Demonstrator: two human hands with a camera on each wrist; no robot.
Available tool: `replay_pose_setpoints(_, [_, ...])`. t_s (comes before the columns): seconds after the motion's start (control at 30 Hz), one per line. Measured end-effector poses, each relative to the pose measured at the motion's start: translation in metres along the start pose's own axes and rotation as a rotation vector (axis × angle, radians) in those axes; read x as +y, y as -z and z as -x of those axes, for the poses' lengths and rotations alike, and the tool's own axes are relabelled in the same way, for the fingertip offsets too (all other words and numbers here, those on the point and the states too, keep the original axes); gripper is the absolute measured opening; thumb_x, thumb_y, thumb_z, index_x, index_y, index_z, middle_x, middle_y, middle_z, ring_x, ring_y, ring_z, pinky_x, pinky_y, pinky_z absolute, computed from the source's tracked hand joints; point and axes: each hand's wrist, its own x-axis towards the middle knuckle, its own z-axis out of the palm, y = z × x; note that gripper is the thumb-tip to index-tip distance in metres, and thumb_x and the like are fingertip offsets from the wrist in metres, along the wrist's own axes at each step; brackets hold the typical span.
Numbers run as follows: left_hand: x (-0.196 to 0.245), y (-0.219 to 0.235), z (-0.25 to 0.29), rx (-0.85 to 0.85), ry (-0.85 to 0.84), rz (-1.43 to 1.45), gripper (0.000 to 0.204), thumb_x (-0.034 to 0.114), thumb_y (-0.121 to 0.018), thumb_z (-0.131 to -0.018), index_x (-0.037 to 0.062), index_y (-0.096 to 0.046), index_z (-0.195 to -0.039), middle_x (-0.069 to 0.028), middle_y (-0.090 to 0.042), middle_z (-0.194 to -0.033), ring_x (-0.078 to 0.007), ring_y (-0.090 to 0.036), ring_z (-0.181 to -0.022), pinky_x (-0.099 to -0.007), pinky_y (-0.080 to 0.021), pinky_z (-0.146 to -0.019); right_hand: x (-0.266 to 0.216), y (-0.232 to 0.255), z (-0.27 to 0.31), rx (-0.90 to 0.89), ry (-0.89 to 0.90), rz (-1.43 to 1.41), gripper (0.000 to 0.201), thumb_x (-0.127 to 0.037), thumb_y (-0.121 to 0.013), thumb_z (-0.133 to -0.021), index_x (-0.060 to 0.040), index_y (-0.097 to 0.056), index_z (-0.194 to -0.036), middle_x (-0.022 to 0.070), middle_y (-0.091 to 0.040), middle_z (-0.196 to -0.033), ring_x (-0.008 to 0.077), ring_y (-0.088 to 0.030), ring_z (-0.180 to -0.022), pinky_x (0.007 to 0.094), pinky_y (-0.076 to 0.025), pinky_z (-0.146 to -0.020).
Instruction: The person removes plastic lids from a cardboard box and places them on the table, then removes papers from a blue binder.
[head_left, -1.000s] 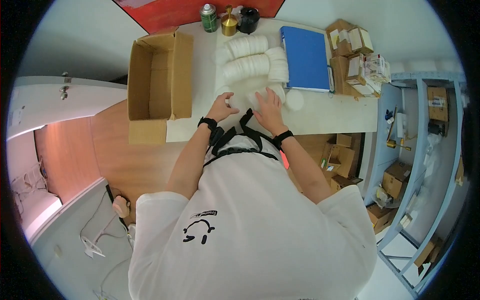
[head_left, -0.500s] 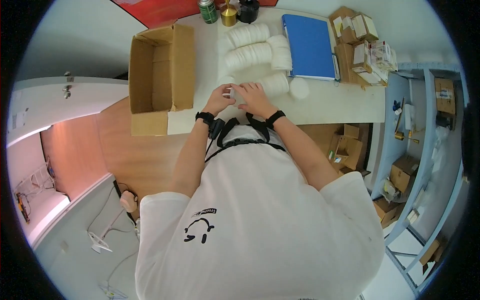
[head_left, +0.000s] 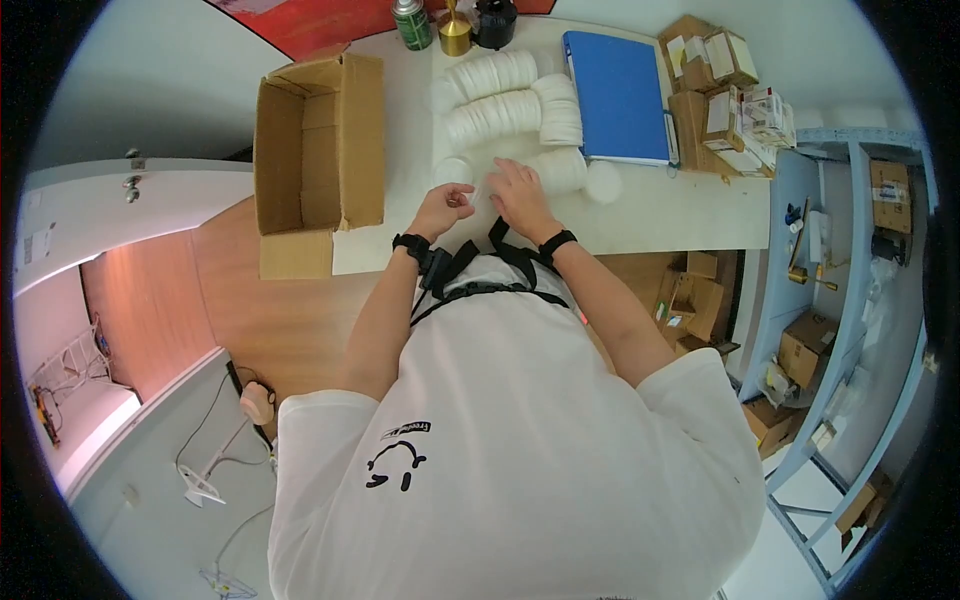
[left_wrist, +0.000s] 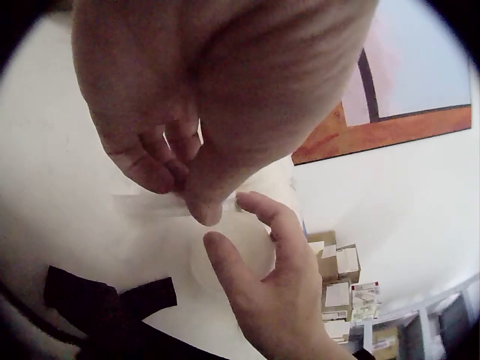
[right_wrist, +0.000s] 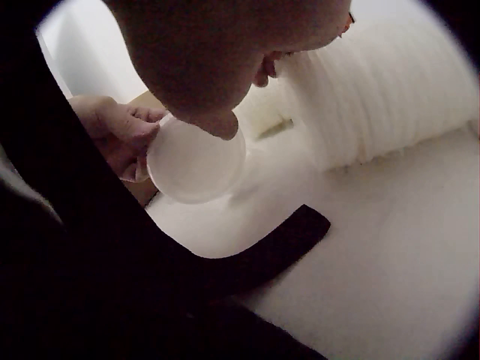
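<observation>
A: Since half a second ago, noted the right hand point(head_left: 520, 200) shifted away from the left hand point(head_left: 443, 210), leaving a gap between.

B: More from the head view?

A: Logged a ribbed white stack point(head_left: 557, 170) just beside the right hand, a lone white round point(head_left: 603, 182) farther right, and a cardboard box point(head_left: 362, 140) well off to the left of the left hand.

B: Left wrist view?

A: Recorded left thumb and fingertips drawn close together, right thumb and forefinger wide apart, gripping nothing visible.

B: Right wrist view?

A: Found a white disc point(right_wrist: 191, 169) pinched at the rim by the left hand, partly behind the right thumb. Cannot tell whether touching that thumb. Observed a black strap point(right_wrist: 300, 232) near, on the front side of both hands.

B: Advise on handling?

A: Hold the rim lightly, judging the disc thin and likely to flex. Bring right fingertips to the free edge before turning or letting go. Guard against snagging the strap or nudging the stack with the right hand.
</observation>
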Motion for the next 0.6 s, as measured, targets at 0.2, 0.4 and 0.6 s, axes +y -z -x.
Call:
replay_pose_setpoints(0.2, [-0.006,0.014,-0.002,0.121,0.065,0.186,0.049,0.005,-0.072,-0.085,0.0011,-0.054,-0.130,-0.0014,-0.057,-0.094,-0.0120,-0.057,-0.083,-0.0258,-0.049,-0.073,0.004,0.014,0.009,0.001,-0.176,0.138,0.053,-0.017,-0.072,-0.078,-0.0090,-0.055,-0.128,0.0225,-0.037,-0.147,0.0397,-0.036,-0.136,0.0544,-0.026,-0.114])
replay_pose_setpoints(0.4, [-0.014,0.036,-0.003,0.311,0.040,0.281,0.052,0.005,-0.071,-0.084,0.0042,-0.050,-0.132,-0.0009,-0.057,-0.093,-0.0115,-0.056,-0.080,-0.0253,-0.048,-0.071,0.005,0.013,0.011,-0.014,-0.249,0.156,0.063,-0.025,-0.074,-0.080,-0.0071,-0.049,-0.135,0.0245,-0.029,-0.151,0.0418,-0.029,-0.139,0.0591,-0.023,-0.114])
replay_pose_setpoints(0.6, [-0.025,0.041,0.006,0.363,-0.024,-0.238,0.043,0.008,-0.074,-0.079,0.0041,-0.060,-0.120,-0.0062,-0.060,-0.095,-0.0154,-0.060,-0.084,-0.0309,-0.052,-0.075,0.013,0.008,0.008,0.232,-0.781,0.191,0.085,-0.052,-0.074,-0.076,-0.0046,-0.046,-0.140,0.0248,-0.027,-0.152,0.0461,-0.021,-0.142,0.0697,-0.017,-0.110])
